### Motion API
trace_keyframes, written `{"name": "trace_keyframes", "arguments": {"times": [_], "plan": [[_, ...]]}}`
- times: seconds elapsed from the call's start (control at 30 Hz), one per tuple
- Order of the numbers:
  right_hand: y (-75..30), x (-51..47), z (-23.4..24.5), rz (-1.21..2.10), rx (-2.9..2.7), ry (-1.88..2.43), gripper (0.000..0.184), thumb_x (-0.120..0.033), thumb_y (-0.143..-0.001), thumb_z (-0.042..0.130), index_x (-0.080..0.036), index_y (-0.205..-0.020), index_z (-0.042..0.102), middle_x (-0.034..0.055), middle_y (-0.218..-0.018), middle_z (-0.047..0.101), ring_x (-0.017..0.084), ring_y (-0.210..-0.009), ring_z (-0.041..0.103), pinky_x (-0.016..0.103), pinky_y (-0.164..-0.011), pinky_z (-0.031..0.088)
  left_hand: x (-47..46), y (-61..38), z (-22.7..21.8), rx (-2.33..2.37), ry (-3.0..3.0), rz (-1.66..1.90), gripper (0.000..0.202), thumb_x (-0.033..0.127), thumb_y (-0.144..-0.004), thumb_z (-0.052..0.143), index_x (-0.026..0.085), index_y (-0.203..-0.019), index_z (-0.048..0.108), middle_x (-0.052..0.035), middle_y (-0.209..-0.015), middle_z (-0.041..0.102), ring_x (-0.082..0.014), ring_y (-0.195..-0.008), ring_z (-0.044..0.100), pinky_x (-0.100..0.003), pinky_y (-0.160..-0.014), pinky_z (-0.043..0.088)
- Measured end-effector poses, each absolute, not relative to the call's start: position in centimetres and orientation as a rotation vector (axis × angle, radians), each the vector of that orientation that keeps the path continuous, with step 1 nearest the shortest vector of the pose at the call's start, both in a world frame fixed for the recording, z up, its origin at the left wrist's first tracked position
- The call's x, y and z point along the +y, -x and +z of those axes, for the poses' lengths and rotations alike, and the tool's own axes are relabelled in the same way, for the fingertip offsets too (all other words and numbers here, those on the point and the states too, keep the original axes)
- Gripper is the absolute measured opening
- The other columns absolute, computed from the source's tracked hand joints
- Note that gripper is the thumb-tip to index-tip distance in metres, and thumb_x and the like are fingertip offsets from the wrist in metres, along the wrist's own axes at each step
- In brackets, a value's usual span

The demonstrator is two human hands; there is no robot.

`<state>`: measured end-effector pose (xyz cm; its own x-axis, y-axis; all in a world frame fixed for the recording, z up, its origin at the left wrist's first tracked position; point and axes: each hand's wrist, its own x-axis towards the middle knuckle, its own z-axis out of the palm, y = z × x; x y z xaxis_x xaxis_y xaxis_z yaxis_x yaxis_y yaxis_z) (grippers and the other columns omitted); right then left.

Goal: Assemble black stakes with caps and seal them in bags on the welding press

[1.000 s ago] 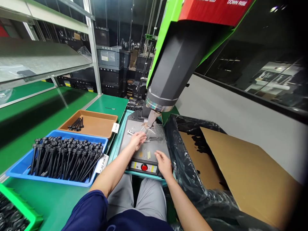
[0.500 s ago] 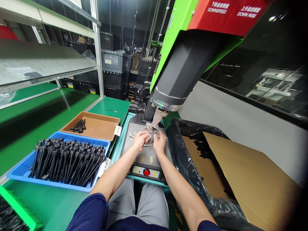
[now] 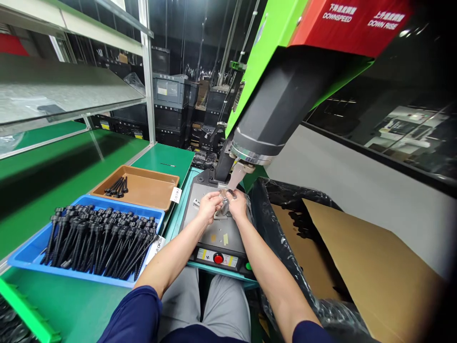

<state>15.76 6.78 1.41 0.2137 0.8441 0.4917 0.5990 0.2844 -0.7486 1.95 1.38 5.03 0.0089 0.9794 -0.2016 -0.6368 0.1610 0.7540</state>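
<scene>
Both hands work over the metal base plate (image 3: 222, 227) of a press-like machine, just under its pale tapered tip (image 3: 237, 177). My right hand (image 3: 238, 206) is closed, with a small black part (image 3: 232, 193) at its thumb and fingertips. Left of it, my left hand (image 3: 209, 207) has its fingers pinched together near a clear, shiny fixture (image 3: 224, 207). Whatever those left fingers hold is too small to make out. The fixture is partly covered by the hands.
At left, a blue tray (image 3: 67, 272) holds many black ribbed stems with knobbed heads; a brown tray (image 3: 153, 185) behind it holds several more. Close on the right stands a box lined with black plastic (image 3: 262, 214), with a cardboard flap (image 3: 374, 247). A red button (image 3: 218, 258) sits at the machine's front.
My right hand has closed and moved slightly up toward the tip, and the black part now shows at its fingers. My left hand stays nearly in place. The view has shifted slightly.
</scene>
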Motion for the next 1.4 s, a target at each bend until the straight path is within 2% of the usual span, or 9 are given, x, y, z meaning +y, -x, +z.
{"name": "trace_keyframes", "arguments": {"times": [0.23, 0.4, 0.63, 0.73, 0.9, 1.07, 1.2, 1.3, 1.4], "plan": [[-15.2, 6.1, 2.7, 0.272, -1.467, 1.428, 0.036, -0.043, -0.081, 0.054, -0.015, -0.099, 0.067, 0.0154, -0.105, 0.068, 0.029, -0.1, 0.06, 0.044, -0.092, 0.045, 1.2, -1.8, 4.7, 0.828, -0.545, 1.367, 0.043, 0.018, -0.064, 0.083, 0.012, -0.101, 0.061, 0.0008, -0.069, 0.062, -0.0062, -0.052, 0.057, -0.016, -0.046, 0.039], [-15.9, 2.1, 1.8, 0.377, -1.38, 1.378, 0.04, -0.048, -0.077, 0.062, -0.015, -0.099, 0.068, 0.0159, -0.106, 0.069, 0.028, -0.099, 0.062, 0.045, -0.092, 0.047, 0.7, -1.8, 4.1, 0.83, -0.567, 1.357, 0.042, 0.016, -0.066, 0.08, 0.012, -0.103, 0.061, 0.0016, -0.066, 0.061, -0.0064, -0.051, 0.057, -0.016, -0.046, 0.04], [-16.7, -5.4, -0.2, 0.722, -1.252, 1.226, 0.045, -0.05, -0.067, 0.078, -0.016, -0.094, 0.066, 0.0096, -0.087, 0.072, 0.023, -0.082, 0.067, 0.042, -0.082, 0.055, -0.3, -1.7, 2.1, 0.987, -0.638, 1.266, 0.024, 0.017, -0.07, 0.076, 0.016, -0.086, 0.057, 0.0019, -0.067, 0.061, -0.007, -0.054, 0.058, -0.017, -0.051, 0.042], [-17.0, -7.1, 0.4, 0.716, -1.286, 1.195, 0.046, -0.049, -0.069, 0.078, -0.017, -0.1, 0.067, 0.0098, -0.092, 0.071, 0.023, -0.083, 0.067, 0.039, -0.076, 0.057, -1.2, -1.0, 1.2, 1.06, -0.645, 1.202, 0.026, 0.019, -0.069, 0.077, 0.016, -0.086, 0.057, -0.0015, -0.074, 0.064, -0.0103, -0.058, 0.062, -0.021, -0.055, 0.046], [-17.2, -8.8, 1.8, 0.641, -1.384, 1.124, 0.041, -0.042, -0.076, 0.075, -0.019, -0.109, 0.069, 0.0102, -0.106, 0.068, 0.021, -0.088, 0.066, 0.035, -0.076, 0.057, -5.1, 0.1, 0.2, 1.198, -0.726, 1.235, 0.036, 0.017, -0.07, 0.075, 0.016, -0.103, 0.06, -0.0023, -0.082, 0.065, -0.0115, -0.066, 0.061, -0.023, -0.061, 0.047], [-15.6, -9.9, 3.0, 0.778, -1.335, 0.995, 0.039, -0.04, -0.072, 0.079, -0.019, -0.102, 0.068, 0.0078, -0.097, 0.069, 0.021, -0.084, 0.066, 0.035, -0.074, 0.056, -10.5, 0.2, 2.0, 1.094, -1.24, 1.264, 0.03, 0.017, -0.071, 0.075, 0.017, -0.101, 0.07, -0.008, -0.097, 0.069, -0.0169, -0.083, 0.062, -0.027, -0.073, 0.049], [-13.8, -10.8, 4.0, 1.048, -1.174, 0.894, 0.039, -0.043, -0.071, 0.08, -0.02, -0.097, 0.065, 0.0057, -0.087, 0.069, 0.02, -0.076, 0.065, 0.033, -0.064, 0.055, -13.2, 0.8, 4.2, 1.105, -1.632, 1.212, 0.014, 0.026, -0.081, 0.068, 0.018, -0.091, 0.072, -0.0066, -0.085, 0.069, -0.0169, -0.073, 0.06, -0.028, -0.068, 0.047], [-12.8, -11.5, 4.4, 1.224, -1.137, 0.824, 0.041, -0.044, -0.07, 0.081, -0.021, -0.1, 0.064, 0.0078, -0.094, 0.069, 0.02, -0.079, 0.065, 0.031, -0.061, 0.054, -14.7, 2.6, 5.5, 1.18, -1.749, 1.185, 0.014, 0.029, -0.085, 0.064, 0.017, -0.084, 0.071, -0.0062, -0.076, 0.068, -0.0173, -0.067, 0.058, -0.029, -0.066, 0.046], [-12.5, -11.8, 4.3, 1.328, -1.114, 0.771, 0.045, -0.044, -0.07, 0.082, -0.023, -0.106, 0.066, 0.0093, -0.106, 0.068, 0.022, -0.09, 0.066, 0.032, -0.065, 0.056, -16.4, 6.0, 6.3, 1.297, -1.748, 1.191, 0.017, 0.03, -0.086, 0.062, 0.017, -0.088, 0.072, -0.0075, -0.082, 0.07, -0.0202, -0.074, 0.062, -0.031, -0.071, 0.049]]}}
